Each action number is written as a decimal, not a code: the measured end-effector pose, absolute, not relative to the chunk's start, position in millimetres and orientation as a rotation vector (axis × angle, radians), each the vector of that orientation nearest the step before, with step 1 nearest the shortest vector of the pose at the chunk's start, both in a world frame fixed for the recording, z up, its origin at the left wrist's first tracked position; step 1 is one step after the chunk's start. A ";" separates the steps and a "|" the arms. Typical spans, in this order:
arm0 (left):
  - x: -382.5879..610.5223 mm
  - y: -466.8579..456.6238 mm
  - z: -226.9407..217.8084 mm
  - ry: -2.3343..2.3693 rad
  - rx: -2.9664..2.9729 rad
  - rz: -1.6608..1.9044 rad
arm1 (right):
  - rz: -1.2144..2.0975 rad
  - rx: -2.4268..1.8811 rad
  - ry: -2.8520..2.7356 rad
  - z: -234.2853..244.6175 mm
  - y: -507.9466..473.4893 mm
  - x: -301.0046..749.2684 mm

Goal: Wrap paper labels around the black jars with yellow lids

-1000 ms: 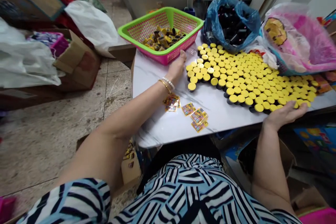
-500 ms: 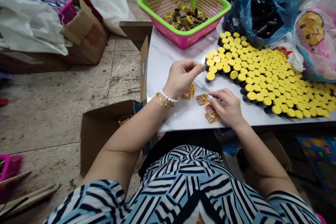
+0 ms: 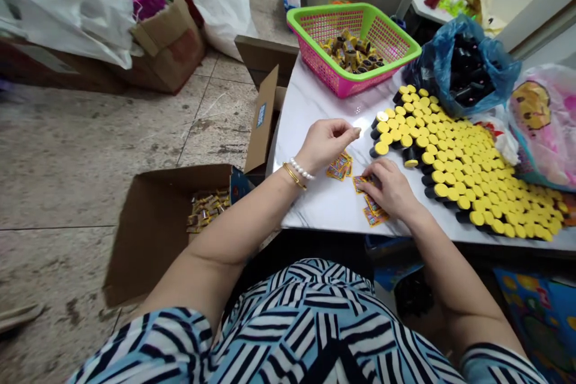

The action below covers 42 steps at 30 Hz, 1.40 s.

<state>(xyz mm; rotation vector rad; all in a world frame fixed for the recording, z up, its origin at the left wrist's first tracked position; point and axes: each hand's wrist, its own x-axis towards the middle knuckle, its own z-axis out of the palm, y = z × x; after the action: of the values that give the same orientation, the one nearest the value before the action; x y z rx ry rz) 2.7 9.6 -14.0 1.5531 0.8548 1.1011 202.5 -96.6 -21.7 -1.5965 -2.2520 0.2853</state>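
My left hand (image 3: pixel 324 143) hovers over the white marble table (image 3: pixel 324 204), thumb and fingers pinched together; what they hold is too small to name. Just below it lies a small pile of orange-yellow stickers (image 3: pixel 339 166). My right hand (image 3: pixel 389 189) rests on more stickers (image 3: pixel 375 216), fingertips curled down on one at its left. Right of both hands stands a dense field of black bottles with yellow caps (image 3: pixel 468 168); the nearest ones are a finger's length from my left hand.
A green and pink basket (image 3: pixel 353 48) with labelled bottles sits at the table's far end. A blue bag of black bottles (image 3: pixel 468 69) and a pink bag (image 3: pixel 546 126) lie at right. On the floor at left is an open cardboard box (image 3: pixel 157 225) holding labelled bottles.
One second ago my left hand reached by the basket and my right lay at the bottles' near edge. Both came in to the stickers. Since half a second ago, only the view shifted.
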 end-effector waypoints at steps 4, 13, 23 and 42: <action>3.0 11.4 -19.2 0.886 1.627 1.059 | 0.320 -1.650 -2.287 -15.9 -96.0 200.9; 3.0 7.2 -7.9 0.652 1.244 1.014 | 0.445 -1.405 -1.567 12.7 -56.7 173.1; 3.5 14.5 -13.8 0.809 1.198 0.980 | 0.172 -1.573 -1.649 1.9 -79.2 187.2; 1.2 13.9 -14.9 0.816 1.376 1.052 | -0.545 -2.636 -1.598 -34.5 -78.8 239.3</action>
<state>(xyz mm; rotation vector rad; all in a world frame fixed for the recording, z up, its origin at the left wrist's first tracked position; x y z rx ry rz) 1.2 13.9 -14.9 1.3757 0.8162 1.0519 239.3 -78.8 -34.5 -2.6363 -1.5982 -0.5446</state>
